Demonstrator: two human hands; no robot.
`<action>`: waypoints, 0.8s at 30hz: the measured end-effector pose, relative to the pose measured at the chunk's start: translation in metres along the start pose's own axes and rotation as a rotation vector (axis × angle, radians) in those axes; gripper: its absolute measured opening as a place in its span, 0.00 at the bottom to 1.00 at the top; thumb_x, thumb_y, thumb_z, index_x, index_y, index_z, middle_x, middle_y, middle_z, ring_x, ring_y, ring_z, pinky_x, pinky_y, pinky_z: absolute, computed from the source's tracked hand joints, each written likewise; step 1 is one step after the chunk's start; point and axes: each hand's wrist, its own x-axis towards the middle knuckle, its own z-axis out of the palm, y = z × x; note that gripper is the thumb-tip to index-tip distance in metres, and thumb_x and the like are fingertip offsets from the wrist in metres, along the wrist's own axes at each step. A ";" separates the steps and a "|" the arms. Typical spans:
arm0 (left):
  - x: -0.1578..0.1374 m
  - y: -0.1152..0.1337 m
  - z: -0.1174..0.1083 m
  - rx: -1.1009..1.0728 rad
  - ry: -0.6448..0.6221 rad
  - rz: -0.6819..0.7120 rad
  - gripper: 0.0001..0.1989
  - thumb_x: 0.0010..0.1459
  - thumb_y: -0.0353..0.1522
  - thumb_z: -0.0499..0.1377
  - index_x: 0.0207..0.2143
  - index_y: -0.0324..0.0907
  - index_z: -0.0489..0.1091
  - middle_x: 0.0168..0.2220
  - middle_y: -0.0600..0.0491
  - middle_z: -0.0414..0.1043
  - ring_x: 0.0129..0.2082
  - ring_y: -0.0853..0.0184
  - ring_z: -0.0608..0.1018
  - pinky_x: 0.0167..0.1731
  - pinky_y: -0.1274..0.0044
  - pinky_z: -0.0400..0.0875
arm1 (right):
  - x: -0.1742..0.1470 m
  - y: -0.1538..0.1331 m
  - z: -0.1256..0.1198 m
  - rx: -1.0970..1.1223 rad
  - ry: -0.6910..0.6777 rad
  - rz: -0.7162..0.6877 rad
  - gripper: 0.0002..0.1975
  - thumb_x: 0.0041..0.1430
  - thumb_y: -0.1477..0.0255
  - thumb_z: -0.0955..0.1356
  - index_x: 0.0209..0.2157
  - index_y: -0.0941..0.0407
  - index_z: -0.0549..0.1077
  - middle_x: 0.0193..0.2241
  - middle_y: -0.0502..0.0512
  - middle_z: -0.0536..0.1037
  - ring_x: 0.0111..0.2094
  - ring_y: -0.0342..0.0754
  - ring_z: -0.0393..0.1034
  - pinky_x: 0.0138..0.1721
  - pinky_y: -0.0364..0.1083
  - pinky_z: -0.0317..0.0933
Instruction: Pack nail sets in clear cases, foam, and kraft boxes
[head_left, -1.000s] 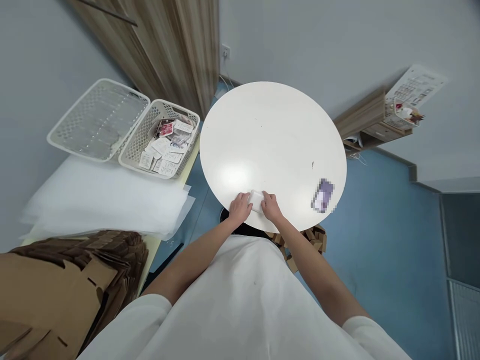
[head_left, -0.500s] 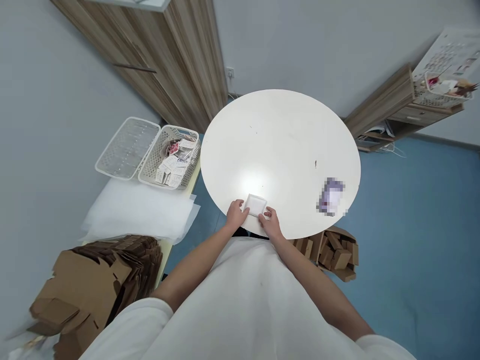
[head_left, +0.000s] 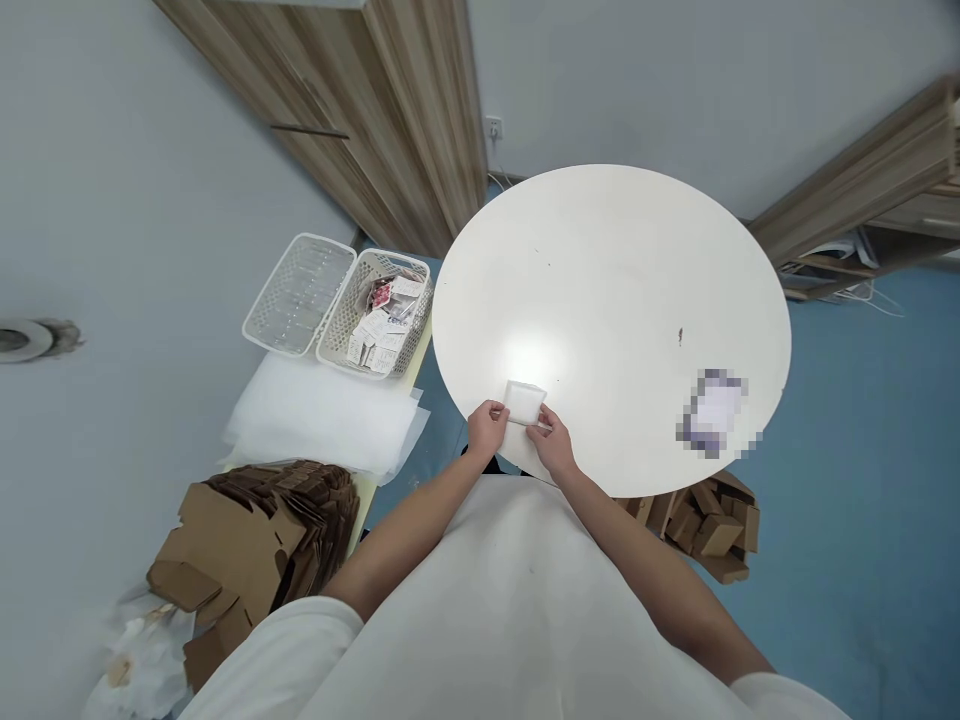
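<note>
A small white square packet [head_left: 524,402], with a raised rim-like edge, is at the near edge of the round white table [head_left: 615,260]. My left hand [head_left: 487,427] grips its left side, thumb and fingers closed together. At the lower right corner my right hand [head_left: 553,442] pinches the packet's near edge. What the packet is made of, and whether anything lies inside, I cannot make out.
To the left stand an open white basket [head_left: 341,310] with cards and small packets, a stack of white foam sheets [head_left: 315,415] and flattened cardboard boxes [head_left: 232,540]. A blurred-out purple-and-white item [head_left: 712,410] lies on the table's right. Folded cartons [head_left: 716,530] sit below.
My view has swung left, so the table appears farther right. Both hands stay at the packet, and the fingers have closed more tightly on its edges.
</note>
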 end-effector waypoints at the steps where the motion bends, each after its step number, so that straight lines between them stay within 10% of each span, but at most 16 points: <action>1: 0.006 -0.002 -0.006 -0.021 0.006 0.005 0.07 0.53 0.33 0.54 0.33 0.41 0.68 0.34 0.51 0.73 0.34 0.68 0.74 0.36 0.74 0.69 | 0.004 -0.006 0.008 0.014 -0.009 0.003 0.32 0.46 0.71 0.65 0.55 0.53 0.56 0.51 0.57 0.65 0.41 0.46 0.70 0.40 0.46 0.64; 14: 0.131 -0.017 -0.094 -0.262 0.045 0.089 0.18 0.53 0.30 0.54 0.48 0.39 0.65 0.48 0.47 0.66 0.46 0.66 0.71 0.44 0.74 0.69 | 0.092 -0.089 0.126 0.091 0.001 -0.088 0.27 0.48 0.69 0.66 0.52 0.55 0.60 0.53 0.58 0.65 0.49 0.48 0.64 0.48 0.48 0.59; 24: 0.172 -0.013 -0.108 -0.286 -0.006 0.164 0.19 0.53 0.31 0.54 0.49 0.40 0.63 0.49 0.48 0.65 0.47 0.67 0.69 0.47 0.74 0.67 | 0.124 -0.105 0.147 0.125 0.071 -0.103 0.30 0.48 0.69 0.66 0.54 0.56 0.57 0.51 0.58 0.66 0.51 0.48 0.62 0.51 0.49 0.57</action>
